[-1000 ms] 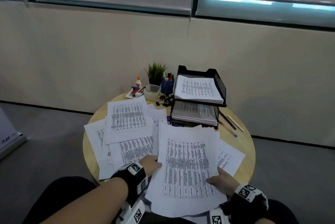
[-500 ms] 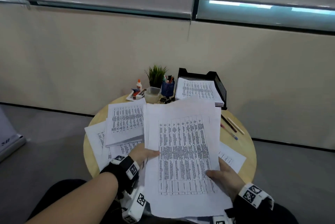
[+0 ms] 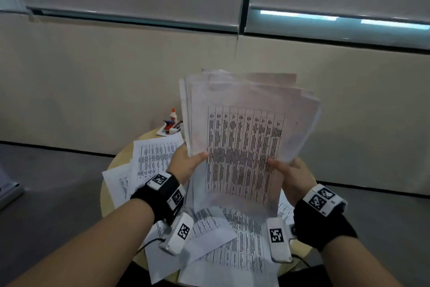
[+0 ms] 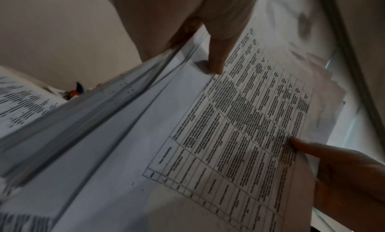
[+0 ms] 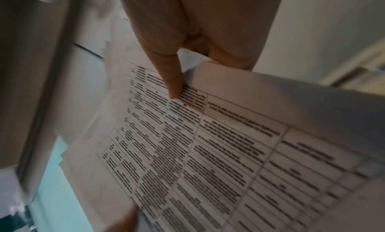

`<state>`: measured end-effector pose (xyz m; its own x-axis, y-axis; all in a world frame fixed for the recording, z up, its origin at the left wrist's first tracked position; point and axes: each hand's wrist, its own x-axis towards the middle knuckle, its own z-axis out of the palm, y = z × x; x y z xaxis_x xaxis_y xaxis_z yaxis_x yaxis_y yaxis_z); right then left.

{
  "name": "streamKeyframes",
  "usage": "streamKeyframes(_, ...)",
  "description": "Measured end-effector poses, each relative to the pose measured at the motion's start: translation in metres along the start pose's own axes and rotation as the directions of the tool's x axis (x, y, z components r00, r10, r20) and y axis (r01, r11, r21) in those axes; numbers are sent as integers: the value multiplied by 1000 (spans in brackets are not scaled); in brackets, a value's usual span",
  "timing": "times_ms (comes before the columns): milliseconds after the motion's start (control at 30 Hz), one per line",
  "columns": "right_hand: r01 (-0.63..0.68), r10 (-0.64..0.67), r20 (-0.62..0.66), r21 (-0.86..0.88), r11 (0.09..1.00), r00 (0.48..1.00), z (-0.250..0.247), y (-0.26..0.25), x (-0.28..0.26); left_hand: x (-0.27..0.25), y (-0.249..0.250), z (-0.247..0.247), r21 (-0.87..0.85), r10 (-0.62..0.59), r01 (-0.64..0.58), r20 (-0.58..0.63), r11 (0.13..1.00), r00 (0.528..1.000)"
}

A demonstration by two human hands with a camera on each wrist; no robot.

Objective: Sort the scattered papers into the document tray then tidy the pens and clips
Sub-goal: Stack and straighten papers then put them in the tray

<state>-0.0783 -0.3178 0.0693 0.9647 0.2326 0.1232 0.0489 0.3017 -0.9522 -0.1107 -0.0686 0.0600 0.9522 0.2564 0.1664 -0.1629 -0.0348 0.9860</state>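
Observation:
I hold a stack of printed papers (image 3: 244, 137) upright above the round wooden table (image 3: 105, 193). My left hand (image 3: 188, 162) grips the stack's left edge, thumb on the front sheet. My right hand (image 3: 287, 170) grips the right edge the same way. In the left wrist view the left thumb (image 4: 216, 60) presses on the papers (image 4: 229, 128). In the right wrist view the right thumb (image 5: 172, 80) lies on the top sheet (image 5: 208, 153). More loose sheets (image 3: 151, 158) lie on the table under and left of the stack. The document tray, pens and clips are hidden behind the raised papers.
A glue bottle (image 3: 173, 115) and small stationery items (image 3: 171, 127) sit at the table's far left edge. A beige wall stands close behind the table. Grey floor surrounds it.
Both hands lifted the stack from flat on the table to upright, so it now blocks the tray, pen cup and plant.

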Motion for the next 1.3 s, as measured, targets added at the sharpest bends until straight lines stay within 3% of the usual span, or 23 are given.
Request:
streamKeyframes(100, 28, -30, -45, -44, 999, 999, 3, -2, 3, 4, 10, 4, -34, 51, -53, -57, 998, 997)
streamKeyframes(333, -1, -28, -164, -169, 986, 986, 10, 25, 9, 7, 2, 12, -57, 43, -50, -123, 997, 991)
streamKeyframes(500, 42, -61, -142, -135, 990, 988, 16, 5, 18, 12, 21, 13, -146, 104, -130, -173, 981, 979)
streamKeyframes(700, 187, -228, -195, -206, 961, 954, 17, -10, 20, 13, 29, 9, -162, 155, -185, -183, 969, 971)
streamKeyframes(833, 337, -444, -189, -419, 843, 876, 18, -17, 18, 13, 28, 14, -127, 168, -191, -172, 973, 971)
streamKeyframes(900, 397, -561, -118, -589, 704, 819, 20, -23, 18, 12, 29, 16, -99, 163, -181, -172, 978, 972)
streamKeyframes(967, 444, -649, 12, -738, 508, 761, 22, -32, 17, 12, 33, 17, -90, 168, -187, -181, 978, 969)
streamKeyframes(1067, 504, -682, 173, -802, 322, 711, 22, -41, 18, 13, 38, 15, -120, 168, -194, -201, 974, 965)
streamKeyframes(1300, 489, -712, 111, -798, 352, 694, 19, -50, 15, 9, 40, 12, -147, 159, -182, -152, 972, 976)
